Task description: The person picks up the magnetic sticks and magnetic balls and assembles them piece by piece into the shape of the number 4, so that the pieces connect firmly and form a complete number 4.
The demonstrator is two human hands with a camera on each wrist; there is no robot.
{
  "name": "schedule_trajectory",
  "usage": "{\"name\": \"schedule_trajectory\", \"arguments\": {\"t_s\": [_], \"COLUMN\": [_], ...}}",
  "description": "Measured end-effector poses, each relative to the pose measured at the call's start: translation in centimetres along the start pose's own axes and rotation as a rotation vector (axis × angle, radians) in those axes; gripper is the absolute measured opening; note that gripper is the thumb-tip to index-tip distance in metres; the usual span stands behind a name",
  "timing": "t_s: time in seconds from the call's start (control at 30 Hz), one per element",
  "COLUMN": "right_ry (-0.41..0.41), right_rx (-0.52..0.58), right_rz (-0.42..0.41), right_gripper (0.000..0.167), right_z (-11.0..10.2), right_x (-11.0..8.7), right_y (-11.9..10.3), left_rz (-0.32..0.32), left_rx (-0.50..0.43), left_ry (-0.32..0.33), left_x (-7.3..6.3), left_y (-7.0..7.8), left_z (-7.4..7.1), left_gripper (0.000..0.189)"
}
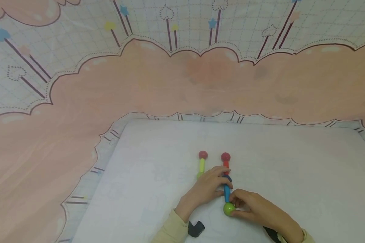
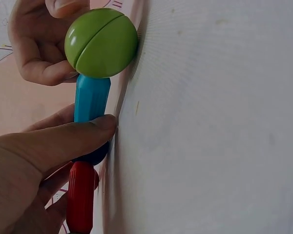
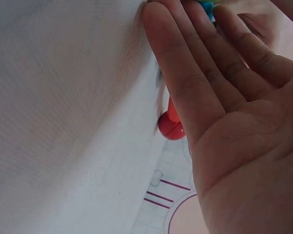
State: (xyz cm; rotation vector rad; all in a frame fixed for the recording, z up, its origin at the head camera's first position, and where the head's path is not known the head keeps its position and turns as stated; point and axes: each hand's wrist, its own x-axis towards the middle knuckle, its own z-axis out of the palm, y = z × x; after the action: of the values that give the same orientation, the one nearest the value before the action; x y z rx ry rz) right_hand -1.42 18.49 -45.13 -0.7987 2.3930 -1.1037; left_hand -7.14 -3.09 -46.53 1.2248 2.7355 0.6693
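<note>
A chain of toy rods and balls lies on the white table. From the far end it has a red ball (image 1: 226, 157), a red rod (image 2: 80, 197), a dark blue ball (image 1: 228, 178), a light blue rod (image 1: 227, 192) and a green ball (image 2: 101, 44) with a seam. My left hand (image 1: 205, 189) grips the chain where the light blue rod meets the dark blue ball, its thumb laid across them. At the near end my right hand (image 1: 255, 207) pinches the green ball between thumb and fingers. In the right wrist view, the right hand's fingers mostly hide the chain.
Left of the chain lies a second piece: a pinkish-red ball (image 1: 202, 154), a yellow-green rod (image 1: 202, 165) and a green ball partly behind my left hand. A dark curved piece (image 1: 196, 229) lies by the left sleeve. Another dark object (image 1: 271, 233) shows beneath the right forearm.
</note>
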Motion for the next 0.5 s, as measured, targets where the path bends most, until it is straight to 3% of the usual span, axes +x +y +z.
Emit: {"name": "schedule_trajectory", "arguments": {"t_s": [0.5], "right_ry": [0.025], "right_rx": [-0.056], "right_rz": [-0.049], "right_gripper": [0.031], "right_z": [0.19], "right_x": [0.14], "right_y": [0.17], "left_rz": [-0.005], "left_rx": [0.006], "left_ry": [-0.002], "left_x": [0.11], "left_y": [0.16], "left_z": [-0.11], "left_gripper": [0.018]}}
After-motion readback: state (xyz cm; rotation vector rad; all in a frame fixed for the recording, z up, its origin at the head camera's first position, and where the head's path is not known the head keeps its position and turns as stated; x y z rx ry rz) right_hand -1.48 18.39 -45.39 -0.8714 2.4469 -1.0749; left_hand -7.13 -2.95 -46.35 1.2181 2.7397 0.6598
